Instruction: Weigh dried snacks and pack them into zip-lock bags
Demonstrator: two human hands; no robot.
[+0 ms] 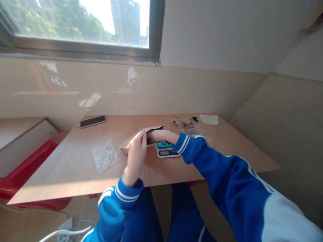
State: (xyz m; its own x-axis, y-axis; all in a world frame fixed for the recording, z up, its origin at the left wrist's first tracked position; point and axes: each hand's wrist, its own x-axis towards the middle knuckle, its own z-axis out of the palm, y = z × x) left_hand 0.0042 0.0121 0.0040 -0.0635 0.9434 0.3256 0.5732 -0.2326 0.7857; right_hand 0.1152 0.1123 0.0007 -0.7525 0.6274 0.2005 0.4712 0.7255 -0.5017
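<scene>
A brown paper bag (131,139) is held just above the wooden board (75,168), its mouth turned to the right. My left hand (137,148) grips the bag at its open edge. My right hand is pushed inside the bag and hidden; only the wrist (161,135) shows at the opening. Under that forearm sits a small digital scale (167,150) with a blue top and a dark display. Both arms wear blue sleeves with white stripes.
A clear plastic bag (104,155) lies left of the hands. A phone (93,121) with a cable rests at the back left. More plastic bags with contents (188,124) and a white paper (209,119) lie at the back right. A red object (30,168) stands beside the board.
</scene>
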